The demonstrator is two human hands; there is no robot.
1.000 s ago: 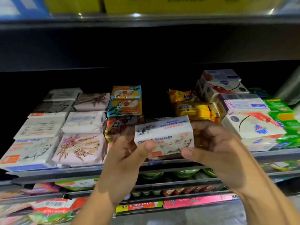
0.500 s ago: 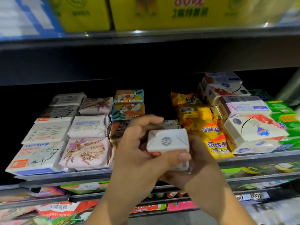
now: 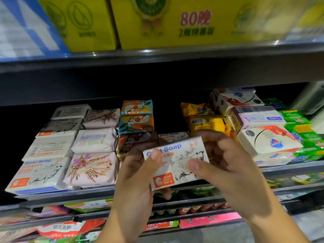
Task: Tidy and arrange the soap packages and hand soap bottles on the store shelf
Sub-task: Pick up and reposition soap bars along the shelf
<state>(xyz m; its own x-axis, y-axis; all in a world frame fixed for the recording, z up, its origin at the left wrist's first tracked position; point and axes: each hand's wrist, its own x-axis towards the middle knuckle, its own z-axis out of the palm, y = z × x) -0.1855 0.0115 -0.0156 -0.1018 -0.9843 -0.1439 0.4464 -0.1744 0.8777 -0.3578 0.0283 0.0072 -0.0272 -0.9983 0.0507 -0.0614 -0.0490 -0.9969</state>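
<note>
A white Goat Soap package [image 3: 177,160] with blue lettering and an orange square is held front-face up, just in front of the shelf edge. My left hand [image 3: 138,174] grips its left end, thumb on the printed face. My right hand [image 3: 226,165] grips the right end, thumb on top and fingers behind. Another Goat Soap package [image 3: 172,135] lies on the shelf right behind it. A matching Goat Soap package [image 3: 37,174] sits at the shelf's front left beside a pink floral soap package [image 3: 91,168].
Orange-teal soap packs [image 3: 135,118] stack at centre back, with yellow packs [image 3: 206,121], white boxed soaps [image 3: 266,139] and green packs [image 3: 301,127] to the right. The metal shelf rail [image 3: 66,195] runs along the front. Yellow cartons [image 3: 175,21] fill the shelf above; lower shelves hold more goods.
The package went from long side facing me, to end-on, to front face up. My hands turned it and shifted slightly right; the view tilted upward.
</note>
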